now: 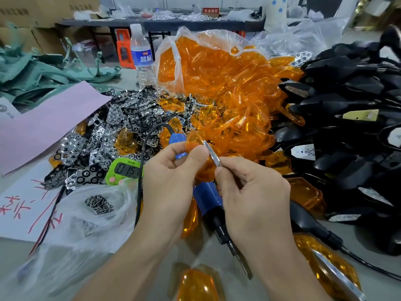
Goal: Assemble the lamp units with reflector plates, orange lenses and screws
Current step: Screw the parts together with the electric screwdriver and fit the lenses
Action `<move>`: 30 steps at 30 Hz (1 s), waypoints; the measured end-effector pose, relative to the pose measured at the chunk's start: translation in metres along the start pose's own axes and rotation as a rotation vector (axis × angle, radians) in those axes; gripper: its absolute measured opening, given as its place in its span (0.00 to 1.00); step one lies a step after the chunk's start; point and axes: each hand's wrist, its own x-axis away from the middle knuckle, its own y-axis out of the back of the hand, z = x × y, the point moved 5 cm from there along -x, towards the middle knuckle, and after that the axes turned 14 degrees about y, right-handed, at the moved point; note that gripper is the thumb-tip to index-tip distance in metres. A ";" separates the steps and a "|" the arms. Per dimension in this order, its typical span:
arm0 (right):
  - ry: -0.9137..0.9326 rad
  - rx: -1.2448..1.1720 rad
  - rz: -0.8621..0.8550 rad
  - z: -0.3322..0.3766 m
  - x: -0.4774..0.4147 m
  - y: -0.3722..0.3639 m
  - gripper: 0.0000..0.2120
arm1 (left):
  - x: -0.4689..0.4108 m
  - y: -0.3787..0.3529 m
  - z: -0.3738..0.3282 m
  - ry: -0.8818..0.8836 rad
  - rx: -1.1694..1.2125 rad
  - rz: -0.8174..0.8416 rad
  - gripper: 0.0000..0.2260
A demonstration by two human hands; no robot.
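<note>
Both hands meet above the worktop (128, 78), wrists angled inward. The left hand (171, 172) pinches an orange lens (194, 141) between thumb and fingers. The right hand (253, 192) has its fingers curled, pinching a slim silvery plate (213, 156), probably a reflector, tilted with its tip at the lens.

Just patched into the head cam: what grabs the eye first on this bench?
The open clear bag of orange lenses spills across the middle, with stacked black lamp housings along the right. In front, the left hand holds an orange lens while the right hand pinches a chrome reflector plate beside it, above a blue electric screwdriver.
</note>
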 end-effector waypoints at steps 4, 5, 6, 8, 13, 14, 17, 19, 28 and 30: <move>0.003 0.021 0.073 0.004 0.002 -0.005 0.08 | -0.003 0.002 0.000 0.012 0.043 -0.063 0.07; -0.003 0.020 0.091 0.005 0.002 -0.006 0.08 | -0.004 0.002 0.001 0.024 0.051 -0.075 0.07; -0.006 0.022 0.108 0.005 0.002 -0.007 0.08 | -0.006 0.003 0.002 0.032 0.054 -0.082 0.07; -0.013 0.029 0.133 0.007 0.003 -0.009 0.08 | -0.008 0.003 0.002 0.041 0.042 -0.094 0.05; -0.002 0.042 0.161 0.020 0.006 -0.013 0.09 | -0.009 0.009 0.000 0.010 -0.014 -0.154 0.03; 0.003 0.053 0.169 0.022 0.006 -0.014 0.09 | -0.009 0.011 0.001 -0.006 -0.039 -0.177 0.03; 0.040 0.097 0.131 0.025 0.008 -0.013 0.07 | -0.007 0.009 0.000 -0.066 -0.119 -0.196 0.03; 0.047 0.118 0.096 0.024 0.009 -0.013 0.09 | -0.007 0.007 0.001 -0.072 -0.120 -0.171 0.04; -0.081 -0.241 0.113 0.006 0.002 -0.012 0.13 | -0.011 0.003 0.004 0.052 0.084 -0.009 0.09; -0.088 -0.210 0.084 0.005 0.001 -0.010 0.14 | -0.012 0.003 0.004 0.050 0.072 0.005 0.09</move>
